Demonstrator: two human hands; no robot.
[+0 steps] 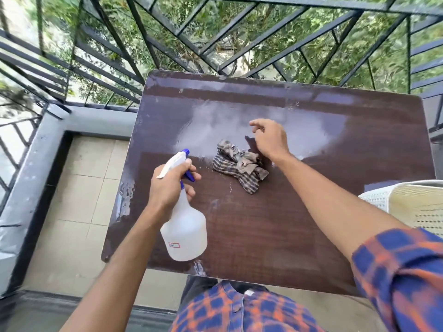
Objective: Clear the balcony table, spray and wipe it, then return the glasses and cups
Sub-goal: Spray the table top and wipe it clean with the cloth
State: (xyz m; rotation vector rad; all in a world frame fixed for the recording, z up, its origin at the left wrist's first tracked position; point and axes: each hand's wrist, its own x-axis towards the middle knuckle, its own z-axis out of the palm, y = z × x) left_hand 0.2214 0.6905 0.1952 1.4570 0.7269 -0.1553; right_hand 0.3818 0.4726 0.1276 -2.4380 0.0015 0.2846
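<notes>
Left hand clenched around the neck of a translucent white plastic spray bottle with a blue nozzle and trigger, fingers wrapped at the trigger, nozzle aimed toward the far side. Right hand hovering just above and beyond a crumpled grey checked cloth, fingers loose and spread, grasping nothing. Cloth lying near the middle of the dark brown wood-grain table, no glasses or cups in view on it, so clearing looks done and spraying under way, wiping not yet started.

Risks from here, as judgement: spraying with the right hand in the nozzle's line would wet the hand rather than the table. Mist aimed too far could drift through the black metal railing and be wasted. Cloth bunched as it is would smear rather than lift the wet film unless opened out. Pushing the cloth hard toward the far edge could send it over, through the bars and into the greenery below. Bottle set down near the left edge could tip to the tiled floor.

Surface: worn laminate, pale wet patches across the far half and along the left edge, chipped near edge. Setting: a narrow balcony with a grey parapet, a white perforated chair at right, trees beyond.
</notes>
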